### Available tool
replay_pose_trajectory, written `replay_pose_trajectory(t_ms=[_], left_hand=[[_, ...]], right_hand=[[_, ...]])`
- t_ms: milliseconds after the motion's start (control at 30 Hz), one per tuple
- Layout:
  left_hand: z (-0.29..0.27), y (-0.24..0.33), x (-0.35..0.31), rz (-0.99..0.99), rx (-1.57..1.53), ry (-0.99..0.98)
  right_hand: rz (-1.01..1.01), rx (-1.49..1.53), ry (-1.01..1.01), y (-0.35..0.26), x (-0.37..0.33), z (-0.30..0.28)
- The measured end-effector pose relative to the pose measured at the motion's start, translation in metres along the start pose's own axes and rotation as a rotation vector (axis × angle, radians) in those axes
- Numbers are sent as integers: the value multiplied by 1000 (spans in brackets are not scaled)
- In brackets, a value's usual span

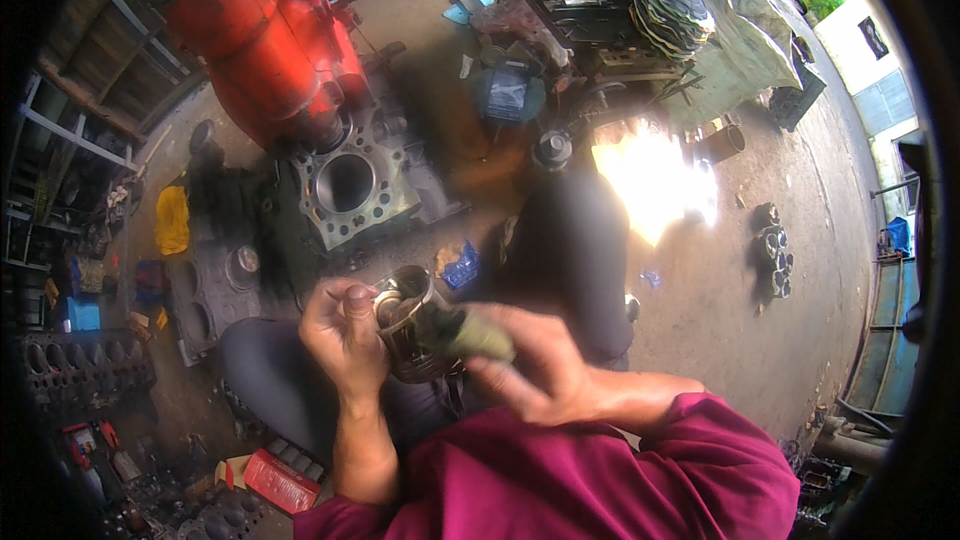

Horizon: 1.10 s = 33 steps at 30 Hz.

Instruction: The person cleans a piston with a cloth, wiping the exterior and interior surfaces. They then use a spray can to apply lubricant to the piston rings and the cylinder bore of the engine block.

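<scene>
Over my lap, my left hand (345, 325) grips a metal piston (407, 340) by its side, thumb up at the rim. Its hollow end is turned upward, and rounded metal shows inside. My right hand (540, 365) is closed around an olive-green, brush-like piece (482, 339) with a dark end. That dark end lies against or just in front of the piston's right side; motion blur hides whether they touch. The fingers of the right hand are partly smeared as well.
Ahead stands an engine block (392, 208) beneath a large red machine (265, 50). Another block with round bores (85, 365) lies at left. A red carton (280, 480) sits beside my left leg. A tool bench (575, 0) stands far off; blue plastic (461, 267) lies on the floor.
</scene>
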<state>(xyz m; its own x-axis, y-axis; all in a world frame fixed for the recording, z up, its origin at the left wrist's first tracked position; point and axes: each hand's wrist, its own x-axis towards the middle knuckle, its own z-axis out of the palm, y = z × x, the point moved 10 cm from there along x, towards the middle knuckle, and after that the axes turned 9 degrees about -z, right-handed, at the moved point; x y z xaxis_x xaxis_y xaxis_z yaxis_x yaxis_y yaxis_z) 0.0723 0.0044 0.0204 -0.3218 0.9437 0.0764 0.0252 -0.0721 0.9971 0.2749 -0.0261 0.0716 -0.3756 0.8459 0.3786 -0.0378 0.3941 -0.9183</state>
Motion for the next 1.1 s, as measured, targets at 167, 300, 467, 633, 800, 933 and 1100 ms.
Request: replay_pose_trajectory(t_ms=[167, 300, 467, 633, 800, 933, 1100], left_hand=[[5, -4, 4, -75, -214, -142], [18, -11, 3, -255, -571, -364], [45, -1, -13, -266, -926, -687], [63, 11, -24, -169, -958, -873], [57, 43, -25, 32, -840, -800], [54, 52, -25, 175, -655, -612], [13, 40, 2, 105, -780, -513]], right_hand=[[-95, -214, 9, -3, 28, -40], [-143, -232, -347, -1, 25, -10], [-156, 148, -483, -9, 16, 8], [-5, 292, -577, -4, 6, 17], [-234, 227, -522, -32, 8, 16], [-299, -17, -561, -57, 5, -10], [-243, -642, -56, -103, -3, -109]])
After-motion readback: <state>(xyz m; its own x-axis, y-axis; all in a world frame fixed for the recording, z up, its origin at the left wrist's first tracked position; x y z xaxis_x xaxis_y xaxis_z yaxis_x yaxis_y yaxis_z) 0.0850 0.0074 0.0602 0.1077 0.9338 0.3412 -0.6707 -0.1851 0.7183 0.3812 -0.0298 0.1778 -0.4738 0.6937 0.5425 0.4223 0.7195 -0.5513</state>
